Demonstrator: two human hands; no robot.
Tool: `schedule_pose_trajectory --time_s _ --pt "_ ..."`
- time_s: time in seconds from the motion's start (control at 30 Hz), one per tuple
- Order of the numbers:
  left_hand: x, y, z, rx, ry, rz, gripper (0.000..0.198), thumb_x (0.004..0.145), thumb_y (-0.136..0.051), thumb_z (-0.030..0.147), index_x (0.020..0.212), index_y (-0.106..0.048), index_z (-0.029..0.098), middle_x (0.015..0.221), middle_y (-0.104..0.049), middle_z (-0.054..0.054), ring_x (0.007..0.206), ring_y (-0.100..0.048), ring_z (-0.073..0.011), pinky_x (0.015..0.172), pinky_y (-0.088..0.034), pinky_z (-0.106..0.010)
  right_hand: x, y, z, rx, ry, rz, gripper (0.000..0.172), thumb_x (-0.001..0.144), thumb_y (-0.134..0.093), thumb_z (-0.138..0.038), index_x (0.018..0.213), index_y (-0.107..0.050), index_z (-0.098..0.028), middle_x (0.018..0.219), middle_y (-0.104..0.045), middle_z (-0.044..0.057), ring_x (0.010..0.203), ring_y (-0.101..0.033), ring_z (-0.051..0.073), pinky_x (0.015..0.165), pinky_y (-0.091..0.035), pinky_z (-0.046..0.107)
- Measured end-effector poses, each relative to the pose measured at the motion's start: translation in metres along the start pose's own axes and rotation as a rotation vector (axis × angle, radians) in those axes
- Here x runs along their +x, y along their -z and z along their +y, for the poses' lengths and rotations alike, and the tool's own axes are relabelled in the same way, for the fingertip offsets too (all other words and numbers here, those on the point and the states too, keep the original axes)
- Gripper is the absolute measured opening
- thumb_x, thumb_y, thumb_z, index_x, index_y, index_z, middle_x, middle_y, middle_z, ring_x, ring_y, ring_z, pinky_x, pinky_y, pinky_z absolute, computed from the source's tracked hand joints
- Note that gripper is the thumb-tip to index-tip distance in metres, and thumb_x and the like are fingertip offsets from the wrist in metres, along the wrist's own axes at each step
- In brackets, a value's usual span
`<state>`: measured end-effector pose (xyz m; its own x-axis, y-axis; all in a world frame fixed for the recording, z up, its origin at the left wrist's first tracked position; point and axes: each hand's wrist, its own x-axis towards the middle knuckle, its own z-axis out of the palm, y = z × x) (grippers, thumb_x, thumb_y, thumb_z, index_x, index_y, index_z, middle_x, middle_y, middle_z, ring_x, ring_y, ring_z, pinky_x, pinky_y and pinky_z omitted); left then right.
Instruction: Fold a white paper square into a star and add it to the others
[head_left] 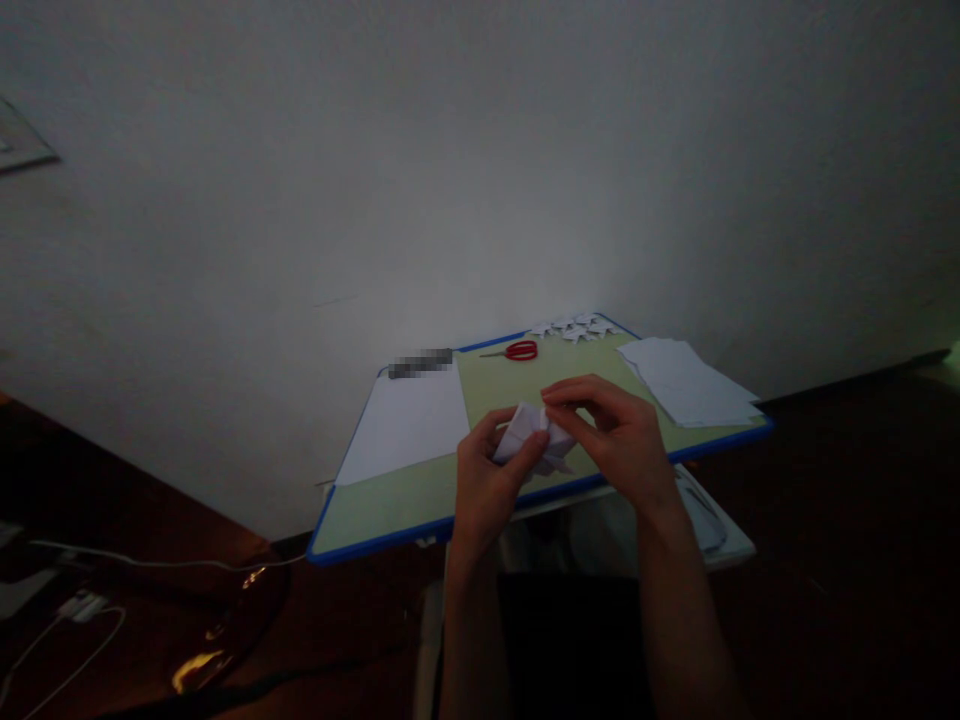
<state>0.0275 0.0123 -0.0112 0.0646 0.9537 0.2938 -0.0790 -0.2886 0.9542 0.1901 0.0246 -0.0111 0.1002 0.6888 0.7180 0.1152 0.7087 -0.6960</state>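
A piece of folded white paper [517, 432] is held up over the near part of the table, with several creases and pointed flaps. My left hand [491, 470] grips it from the left, the thumb pressed across its front. At its upper right edge, my right hand [611, 430] pinches a flap between thumb and fingertips. Part of the paper is hidden behind my fingers. Several small folded white paper shapes [576, 328] lie at the table's far right corner. Red-handled scissors [521, 350] rest near the back edge, blades pointing left.
The pale green table [390, 515] has a blue rim and stands against a grey wall [480, 180]. A white sheet [409, 420] lies at left, below a blurred dark strip [420, 363]. Loose white sheets [686, 380] lie at right. A white cable [172, 563] runs at lower left.
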Motion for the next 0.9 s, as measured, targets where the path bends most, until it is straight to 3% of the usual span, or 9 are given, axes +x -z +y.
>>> schedule_pose_trajectory --time_s 0.3,0.6,0.77,0.9 --pt "0.001 0.003 0.002 -0.001 0.008 -0.006 0.038 0.078 -0.09 0.036 0.104 -0.075 0.015 0.076 -0.079 -0.004 0.058 -0.069 -0.014 0.055 -0.052 -0.021 0.001 -0.007 0.0 0.035 -0.006 0.01 0.012 0.09 -0.075 -0.014 0.091 -0.08 -0.025 0.099 -0.079 0.004 0.096 -0.073 0.022 0.089 -0.058 0.038" --pt "-0.001 0.01 -0.002 -0.015 -0.052 -0.016 0.037 0.083 -0.08 0.031 0.118 -0.079 0.017 0.095 -0.082 -0.006 0.078 -0.072 -0.0177 0.068 -0.055 -0.024 0.002 -0.008 0.0 0.003 0.066 0.027 0.013 0.093 -0.074 -0.016 0.09 -0.08 -0.027 0.1 -0.078 0.005 0.1 -0.073 0.023 0.089 -0.06 0.04" --pt "0.0 0.01 -0.001 -0.019 -0.081 -0.013 0.04 0.086 -0.078 0.034 0.123 -0.079 0.017 0.117 -0.082 -0.009 0.103 -0.075 -0.025 0.086 -0.059 -0.03 0.003 -0.007 -0.003 -0.02 0.079 0.029 0.013 0.094 -0.073 -0.016 0.091 -0.079 -0.027 0.099 -0.078 0.005 0.099 -0.073 0.023 0.088 -0.06 0.04" --pt "0.0 0.007 0.002 0.057 -0.067 0.014 0.04 0.085 -0.083 0.035 0.119 -0.081 0.016 0.111 -0.083 -0.01 0.096 -0.077 -0.0238 0.084 -0.061 -0.031 0.003 -0.006 -0.006 -0.036 0.092 0.027 0.013 0.094 -0.073 -0.016 0.091 -0.079 -0.027 0.099 -0.078 0.005 0.098 -0.073 0.023 0.087 -0.059 0.04"
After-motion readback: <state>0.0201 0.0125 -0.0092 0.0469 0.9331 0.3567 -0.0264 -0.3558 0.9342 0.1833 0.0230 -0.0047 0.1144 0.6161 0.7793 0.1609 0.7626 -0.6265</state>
